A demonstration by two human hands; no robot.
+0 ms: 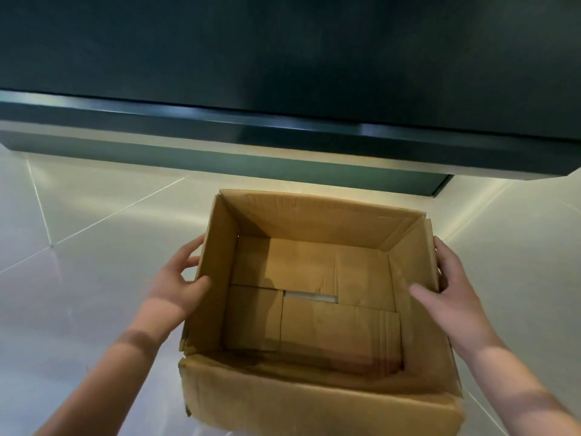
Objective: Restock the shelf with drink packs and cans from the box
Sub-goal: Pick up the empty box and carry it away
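Looking straight down: an open brown cardboard box [314,215] sits in the middle of the view, over glossy pale floor tiles [94,215] with thin grout lines. The left hand [176,278] grips the box's left wall, thumb inside and fingers outside. The right hand [456,287] clamps the right wall the same way. Inside the box, folded bottom flaps show a pale slit [311,298] between them. Just beyond the box's far wall runs the dark green base [220,158] of a tall dark unit [283,73], its ledge catching the light. Whether the box rests on the tiles or hangs lifted, hard to say.
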